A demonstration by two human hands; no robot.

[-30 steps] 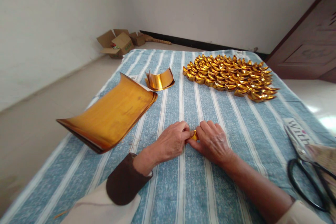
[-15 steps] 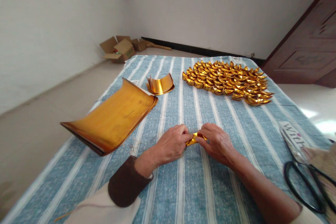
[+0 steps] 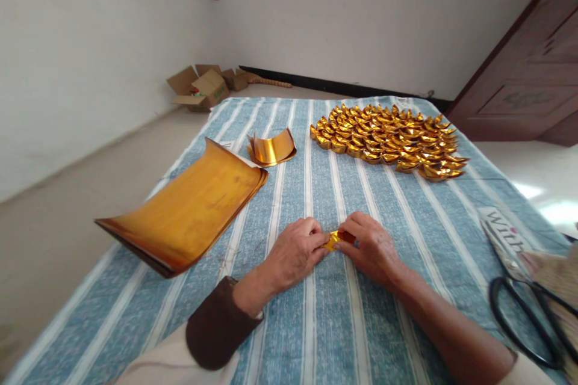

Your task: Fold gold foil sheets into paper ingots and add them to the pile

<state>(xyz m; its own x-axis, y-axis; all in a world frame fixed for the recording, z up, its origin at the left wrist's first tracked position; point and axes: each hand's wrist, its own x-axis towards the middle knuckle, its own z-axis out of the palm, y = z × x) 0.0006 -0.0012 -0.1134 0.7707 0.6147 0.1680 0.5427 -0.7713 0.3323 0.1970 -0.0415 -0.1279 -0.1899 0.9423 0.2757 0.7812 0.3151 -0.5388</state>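
Observation:
My left hand (image 3: 293, 251) and my right hand (image 3: 372, 246) meet over the blue striped cloth (image 3: 325, 325), both pinching a small folded piece of gold foil paper (image 3: 336, 238) between the fingertips. Most of the piece is hidden by my fingers. A stack of large gold sheets (image 3: 189, 210) lies curled at my left. A few smaller cut gold strips (image 3: 272, 148) sit beyond it. A big cluster of several folded gold ingots (image 3: 388, 139) lies at the far right of the cloth.
Black-handled scissors (image 3: 526, 313) lie at the right edge on a printed paper (image 3: 503, 230). Open cardboard boxes (image 3: 201, 87) stand on the floor by the far wall. A brown door (image 3: 528, 78) is at the right.
My hands have stayed together on the gold piece, working it slightly; more of the foil shows between the fingers than a second ago. The view has shifted a little.

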